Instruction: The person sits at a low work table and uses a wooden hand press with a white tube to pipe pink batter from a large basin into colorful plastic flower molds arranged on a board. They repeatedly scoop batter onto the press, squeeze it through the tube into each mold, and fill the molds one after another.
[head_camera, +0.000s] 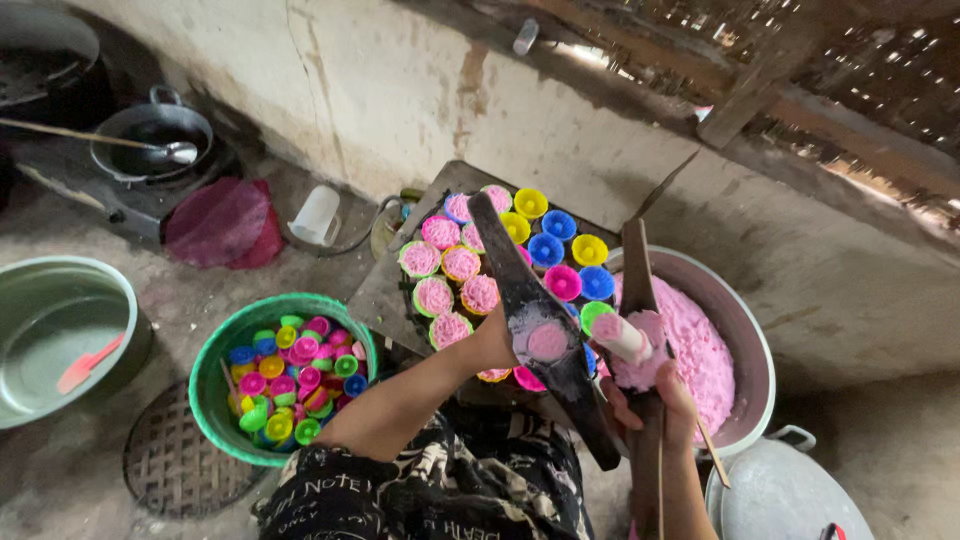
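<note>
While both hands are busy over the tray:
Left hand (492, 342): clamped on a dark, flat wooden paddle (540, 325) carrying a round pat of pink dough.
Right hand (655, 395): closed round a second dark wooden stick (637, 270) and a pale cylindrical presser (622, 338) smeared with pink.
Done: about eight small plastic cups (440, 232) on the dark tray (385, 290) hold pink dough – left half.
Left: bright yellow, blue and pink cups (560, 250) on the right half still bare – plus a green basin (215, 375) heaped with spare cups.
Supply: pink dough mass (700, 350) in the grey metal pot (750, 340), just beside the tray.
</note>
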